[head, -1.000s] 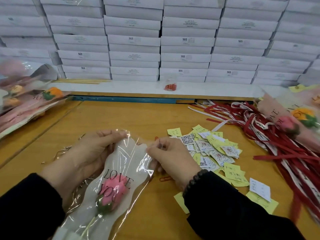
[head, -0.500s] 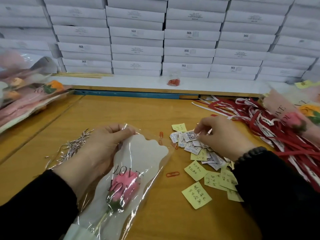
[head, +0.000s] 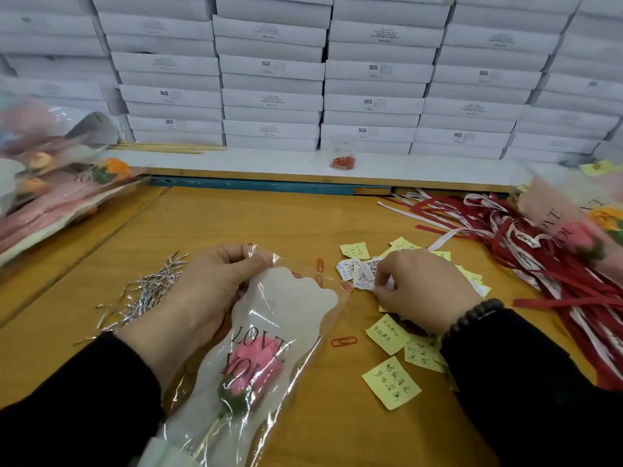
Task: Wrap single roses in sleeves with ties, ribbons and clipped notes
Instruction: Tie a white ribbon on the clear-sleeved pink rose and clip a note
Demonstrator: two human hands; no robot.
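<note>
Left hand [head: 205, 291] grips the upper edge of the clear sleeve [head: 269, 332], thumb and curled fingers pinching the film near its scalloped top. Inside the sleeve lies a pink rose [head: 251, 369], head toward the printed lettering, stem running down toward the person. The sleeve rests on the wooden table [head: 269, 217], angled from lower left to upper right. Right hand [head: 424, 291] sits on the scatter of small printed cards [head: 357, 271], fingertips pinching one card at its edge. Yellow notes [head: 391, 382] lie beside and below that hand. One red paper clip [head: 344, 341] lies between sleeve and notes. Silver ties [head: 148, 291] lie left of the left hand. Red ribbons [head: 539, 257] are heaped at the right.
</note>
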